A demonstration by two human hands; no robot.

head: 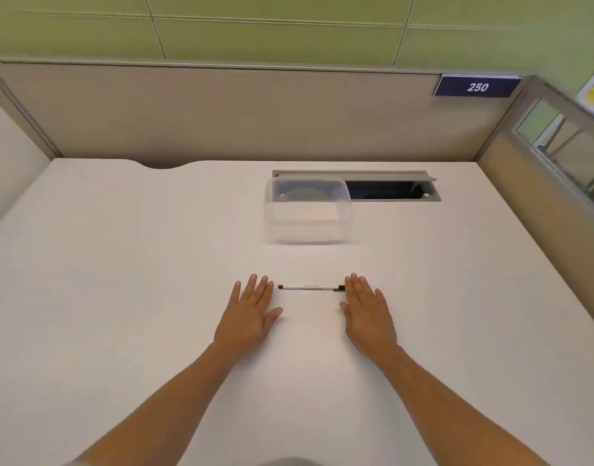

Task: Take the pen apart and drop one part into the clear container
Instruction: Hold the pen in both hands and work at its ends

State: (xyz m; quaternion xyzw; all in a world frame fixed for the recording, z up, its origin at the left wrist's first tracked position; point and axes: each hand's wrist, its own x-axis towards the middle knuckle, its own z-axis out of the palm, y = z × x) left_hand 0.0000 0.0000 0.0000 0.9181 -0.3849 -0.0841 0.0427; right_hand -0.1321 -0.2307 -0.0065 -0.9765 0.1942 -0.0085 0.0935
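A thin white pen (310, 287) with black ends lies crosswise on the white desk (120, 280), in one piece. My left hand (250, 311) rests flat, palm down, just left of the pen's left tip. My right hand (367, 311) lies flat on the other side, its fingertips at the pen's black right end. Both hands hold nothing. Farther back stands the clear container (307, 210), a lidless rectangular plastic box with nothing visible inside.
Behind the container is a cable slot (389, 190) with its flap open in the desk. Beige partition walls close the desk at the back and right. A blue sign (477, 86) reading 250 hangs at the back right.
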